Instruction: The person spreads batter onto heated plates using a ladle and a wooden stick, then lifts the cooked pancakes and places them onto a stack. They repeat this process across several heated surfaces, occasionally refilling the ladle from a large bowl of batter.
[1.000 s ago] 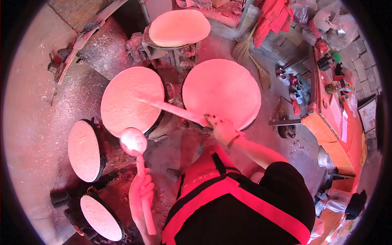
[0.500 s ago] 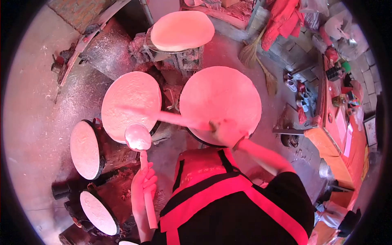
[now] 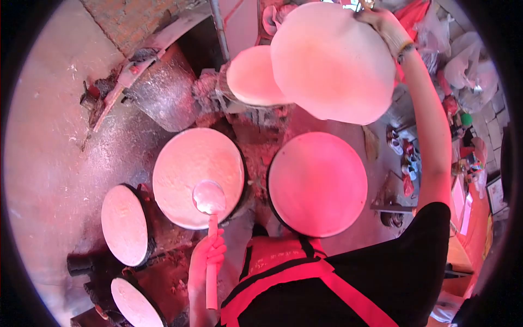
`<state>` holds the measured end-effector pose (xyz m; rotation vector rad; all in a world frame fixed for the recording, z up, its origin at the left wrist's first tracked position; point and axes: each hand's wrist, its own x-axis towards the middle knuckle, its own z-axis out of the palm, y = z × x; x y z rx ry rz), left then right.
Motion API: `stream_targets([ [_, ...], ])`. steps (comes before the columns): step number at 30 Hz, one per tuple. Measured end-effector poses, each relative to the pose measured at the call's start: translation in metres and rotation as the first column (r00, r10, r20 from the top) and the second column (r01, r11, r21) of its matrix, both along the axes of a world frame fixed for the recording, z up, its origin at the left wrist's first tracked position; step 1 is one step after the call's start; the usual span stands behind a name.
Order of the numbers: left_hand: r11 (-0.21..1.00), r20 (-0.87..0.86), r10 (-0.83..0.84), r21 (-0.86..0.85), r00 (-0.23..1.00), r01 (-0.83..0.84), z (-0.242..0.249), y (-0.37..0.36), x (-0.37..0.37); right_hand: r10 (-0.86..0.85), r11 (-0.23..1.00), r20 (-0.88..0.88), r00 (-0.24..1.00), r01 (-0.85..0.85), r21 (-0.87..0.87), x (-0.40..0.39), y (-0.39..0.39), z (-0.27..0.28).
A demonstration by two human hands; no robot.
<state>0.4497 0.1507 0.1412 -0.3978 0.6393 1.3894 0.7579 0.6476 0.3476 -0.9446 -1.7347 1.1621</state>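
Note:
My right hand is raised at the upper right, its fingers closed on the edge of a large, thin, round pancake. The pancake hangs spread out, overlapping the view of a smaller-looking pale round behind it. Below it lies a round griddle with a smooth pinkish surface. In my closed left hand is a ladle, held by its long pale handle. The ladle's bowl appears over another round griddle coated with a pale, bumpy layer; whether it touches cannot be told.
Two more pale-topped rounds, one at left and one at lower left, stand beside dark supports. A metal drum stands at upper left. Shoes and an orange-covered table line the right side.
My right hand has risen from the right griddle to the upper right, now holding up the pancake. My left hand keeps hold of the ladle. The view has shifted.

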Motion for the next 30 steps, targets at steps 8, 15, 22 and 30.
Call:
stream_targets([
  [8, 0.996, -0.103, 0.005, -0.091, 0.995, -0.014, -0.037, 0.052, -0.098, -0.581, 0.812, -0.083, 0.810, 0.569, -0.134, -0.024, 0.144, -0.305],
  [15, 0.979, -0.165, 0.121, -0.141, 0.979, -0.145, -0.015, 0.063, -0.122, -0.794, 0.601, -0.193, 0.577, 0.693, -0.399, -0.153, 0.056, -0.390],
  [22, 0.944, -0.010, 0.321, -0.076, 0.947, -0.321, 0.001, 0.015, -0.060, -0.862, 0.503, -0.303, 0.407, 0.763, -0.406, -0.158, 0.015, -0.376],
  [30, 0.764, 0.270, 0.635, -0.074, 0.724, -0.642, 0.006, -0.112, 0.138, 0.249, 0.527, -0.405, 0.880, -0.474, -0.706, -0.106, -0.254, -0.321],
])
